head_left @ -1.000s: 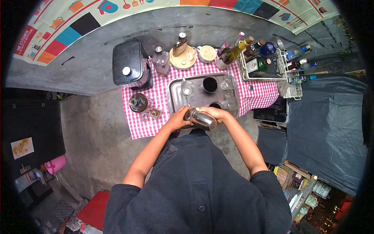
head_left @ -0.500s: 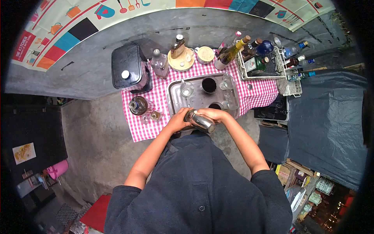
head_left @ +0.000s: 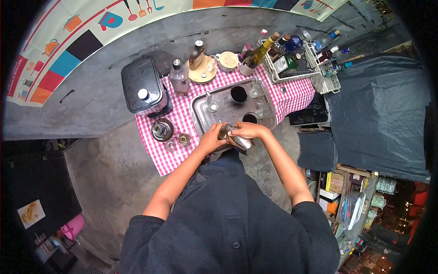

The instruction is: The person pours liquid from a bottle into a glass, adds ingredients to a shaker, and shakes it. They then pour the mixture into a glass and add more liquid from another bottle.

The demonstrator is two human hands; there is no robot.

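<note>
Both hands grip a shiny metal cocktail shaker [head_left: 242, 144] at the near edge of the tray, its broad end angled toward my right and my body. My left hand [head_left: 212, 138] wraps the end on the left, fingers closed. My right hand [head_left: 249, 130] is closed over the upper side of the shaker. Just beyond them is the grey metal tray [head_left: 200, 119]. On it stand a clear glass mug [head_left: 214, 104], a glass of dark contents [head_left: 238, 94], a second dark-filled glass [head_left: 250, 118] and clear glasses [head_left: 257, 89] at the right.
A pink checkered cloth [head_left: 157, 157] covers the table. On its left are a black lidded container [head_left: 137, 82], a dark round bottle [head_left: 162, 130] and small glasses [head_left: 184, 139]. Behind the tray are a clear bottle [head_left: 179, 78] and wooden plate [head_left: 200, 75]; a wire basket [head_left: 292, 75] holds bottles.
The whole view has shifted and turned slightly, so the table sits further left and tilted. Both hands keep their hold on the shaker in nearly the same place.
</note>
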